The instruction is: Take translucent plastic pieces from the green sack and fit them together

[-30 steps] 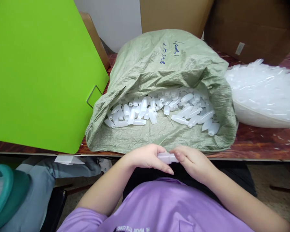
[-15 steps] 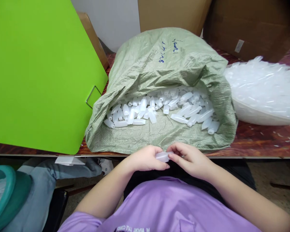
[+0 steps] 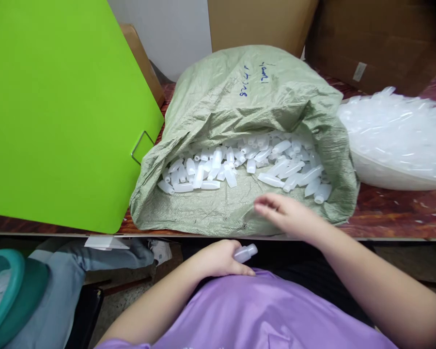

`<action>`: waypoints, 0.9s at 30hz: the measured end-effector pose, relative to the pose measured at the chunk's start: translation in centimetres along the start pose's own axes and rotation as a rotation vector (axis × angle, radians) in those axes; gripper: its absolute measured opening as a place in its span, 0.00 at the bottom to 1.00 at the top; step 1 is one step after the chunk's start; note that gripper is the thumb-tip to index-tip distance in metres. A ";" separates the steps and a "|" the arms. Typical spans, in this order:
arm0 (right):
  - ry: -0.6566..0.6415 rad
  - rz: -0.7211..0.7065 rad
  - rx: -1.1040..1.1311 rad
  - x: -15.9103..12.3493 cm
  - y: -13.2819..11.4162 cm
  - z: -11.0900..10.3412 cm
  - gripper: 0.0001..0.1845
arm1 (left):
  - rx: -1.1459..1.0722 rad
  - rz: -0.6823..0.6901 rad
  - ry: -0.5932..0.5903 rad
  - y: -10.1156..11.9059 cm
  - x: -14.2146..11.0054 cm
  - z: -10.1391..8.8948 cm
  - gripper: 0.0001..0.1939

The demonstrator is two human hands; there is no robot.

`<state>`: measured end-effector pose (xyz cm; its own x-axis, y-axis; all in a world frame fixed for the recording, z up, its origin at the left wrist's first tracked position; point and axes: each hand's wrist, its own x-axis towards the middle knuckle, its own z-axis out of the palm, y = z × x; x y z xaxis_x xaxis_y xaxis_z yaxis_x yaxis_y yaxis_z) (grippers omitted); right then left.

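Close to my lap, my left hand (image 3: 225, 259) is wrapped round a small translucent white plastic tube (image 3: 245, 253), whose narrower neck end sticks out to the right. My right hand (image 3: 285, 212) hovers over the front lip of a pale green woven sack (image 3: 218, 208), with its fingers slightly bent and apart from the thumb; I see nothing in it. Inside the sack's open mouth lie many similar white tubes (image 3: 230, 174) in a loose heap. The right hand is in front of this heap and does not touch it.
A bright green board (image 3: 65, 116) stands at the left. At the right sits a clear bag (image 3: 399, 140) full of white pieces. Cardboard boxes (image 3: 261, 24) are behind. A teal tub (image 3: 18, 291) and another person's jeans leg (image 3: 65, 281) are at lower left.
My right hand has let go of the tube and moved up and forward over the sack's edge. My left hand has dropped a little toward my body, keeping the tube.
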<state>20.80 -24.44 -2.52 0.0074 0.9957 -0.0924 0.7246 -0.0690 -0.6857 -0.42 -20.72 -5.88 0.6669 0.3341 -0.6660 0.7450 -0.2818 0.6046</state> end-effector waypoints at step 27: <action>0.348 -0.052 -0.106 6.6 2.0 -1.3 0.18 | 0.381 -0.208 0.888 5.8 7.5 -9.5 0.20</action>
<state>23.14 -17.93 -3.56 0.1894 0.9605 0.2039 0.7976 -0.0294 -0.6024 8.72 -11.28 -3.19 0.3855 0.9193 -0.0794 0.9048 -0.3598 0.2278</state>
